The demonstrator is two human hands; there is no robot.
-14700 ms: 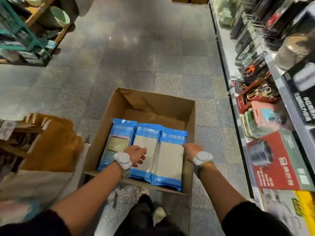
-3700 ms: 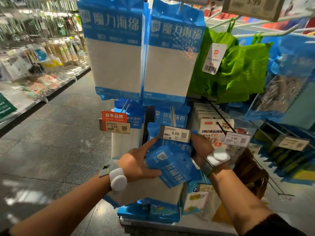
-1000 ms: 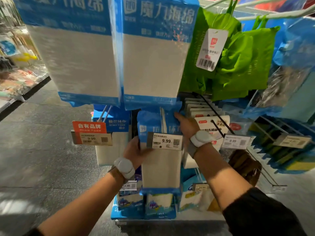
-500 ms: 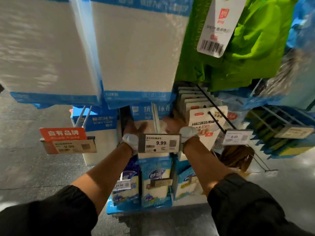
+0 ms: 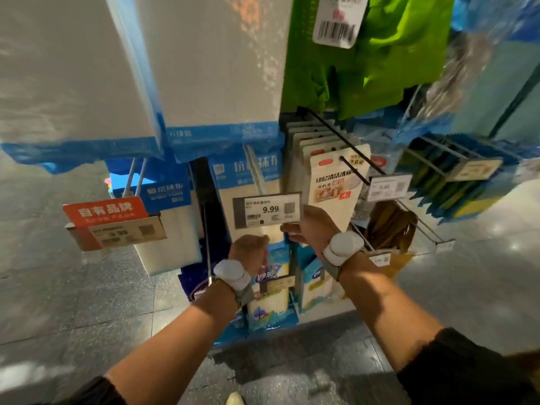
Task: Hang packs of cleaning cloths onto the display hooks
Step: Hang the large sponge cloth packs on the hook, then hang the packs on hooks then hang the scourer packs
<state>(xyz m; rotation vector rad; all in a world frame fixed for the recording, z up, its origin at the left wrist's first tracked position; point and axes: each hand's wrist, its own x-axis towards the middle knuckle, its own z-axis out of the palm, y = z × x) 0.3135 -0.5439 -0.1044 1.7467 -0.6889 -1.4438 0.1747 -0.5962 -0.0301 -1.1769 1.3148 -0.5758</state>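
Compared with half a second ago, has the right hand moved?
Yes. The right hand has come down: it was above the 9.99 price tag, now it sits by the tag's lower right corner.

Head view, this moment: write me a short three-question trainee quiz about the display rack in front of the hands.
1. True or false: the blue-topped cloth pack behind the 9.99 price tag hangs on a hook.
2. What hangs just right of that pack? A) cream packs on a black hook B) scissors C) a cardboard box
3. Fill in: the orange label is on the ____ side of the 9.99 price tag.
Key: 1 true; 2 A; 3 left.
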